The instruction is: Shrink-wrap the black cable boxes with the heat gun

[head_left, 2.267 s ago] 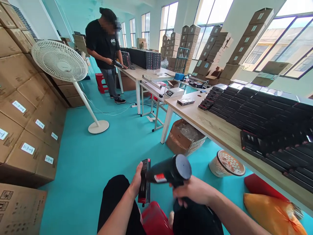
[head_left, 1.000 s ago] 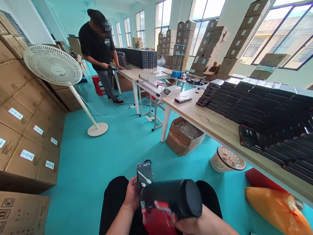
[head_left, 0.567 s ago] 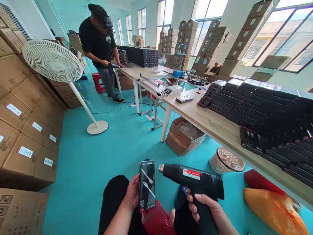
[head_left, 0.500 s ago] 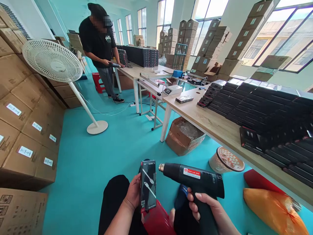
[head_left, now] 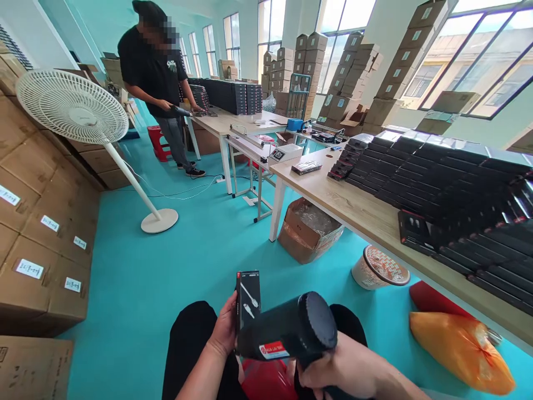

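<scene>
My left hand [head_left: 225, 328] grips a slim black cable box [head_left: 250, 294] by its left edge, upright over my lap, with white cable plugs printed on its front. My right hand [head_left: 333, 366] is wrapped round the handle of a dark heat gun [head_left: 287, 328] with a red and white label. The gun's rear end faces me, and its body hides the lower part of the box. Its nozzle is out of sight on the far side, so I cannot tell whether it touches the box. Between my knees shows a red plastic surface [head_left: 266, 380].
Stacked black boxes [head_left: 425, 178] cover much of the wooden table [head_left: 345, 194] at right. Beneath stand a carton of clear plastic [head_left: 300, 239], a bin [head_left: 366, 275] and an orange bag [head_left: 458, 350]. A white fan [head_left: 158, 221] and cartons [head_left: 45, 244] stand left. A co-worker [head_left: 156, 72] stands at the far table.
My right hand has brought the heat gun left and turned it, so it now overlaps the box. The box stays in my left hand. The view has shifted slightly to the right.
</scene>
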`<state>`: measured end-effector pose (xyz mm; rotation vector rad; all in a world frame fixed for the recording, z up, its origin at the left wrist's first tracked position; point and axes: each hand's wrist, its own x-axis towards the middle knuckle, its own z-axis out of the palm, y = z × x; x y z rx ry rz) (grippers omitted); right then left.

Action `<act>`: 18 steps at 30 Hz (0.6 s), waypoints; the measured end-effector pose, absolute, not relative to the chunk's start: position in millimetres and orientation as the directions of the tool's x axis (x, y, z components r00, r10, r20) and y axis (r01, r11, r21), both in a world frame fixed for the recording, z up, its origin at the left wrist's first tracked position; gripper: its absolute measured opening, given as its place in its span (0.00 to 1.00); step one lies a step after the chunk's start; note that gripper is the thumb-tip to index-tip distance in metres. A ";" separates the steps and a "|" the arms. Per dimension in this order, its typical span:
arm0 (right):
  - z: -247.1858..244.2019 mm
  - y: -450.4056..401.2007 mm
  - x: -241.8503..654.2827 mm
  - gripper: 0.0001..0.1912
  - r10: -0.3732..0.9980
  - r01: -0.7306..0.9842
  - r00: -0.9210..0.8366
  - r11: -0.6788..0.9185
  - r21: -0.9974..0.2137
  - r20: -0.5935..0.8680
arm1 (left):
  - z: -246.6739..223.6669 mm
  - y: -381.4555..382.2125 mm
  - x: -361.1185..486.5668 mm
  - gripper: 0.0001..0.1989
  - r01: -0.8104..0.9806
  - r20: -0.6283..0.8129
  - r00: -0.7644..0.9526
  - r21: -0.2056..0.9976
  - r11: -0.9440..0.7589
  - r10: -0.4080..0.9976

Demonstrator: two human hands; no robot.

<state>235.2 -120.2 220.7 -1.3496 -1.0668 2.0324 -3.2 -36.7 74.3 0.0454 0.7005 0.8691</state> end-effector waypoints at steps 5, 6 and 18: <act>229.4 -115.0 228.1 0.09 0.852 -0.002 -0.201 -0.494 -0.869 -0.484 | 84.2 -34.3 -11.3 0.17 -0.698 -0.561 0.407 0.319 0.642 0.721; 230.7 -116.9 229.5 0.08 0.827 0.035 -0.255 -0.510 -0.860 -0.501 | 84.2 -33.2 -12.8 0.17 -0.709 -0.561 0.394 0.319 0.629 0.728; 237.2 -104.6 247.2 0.15 0.859 -0.118 -0.187 -0.501 -0.857 -0.477 | 83.1 -18.7 -14.7 0.18 -0.719 -0.441 0.422 0.369 0.588 0.792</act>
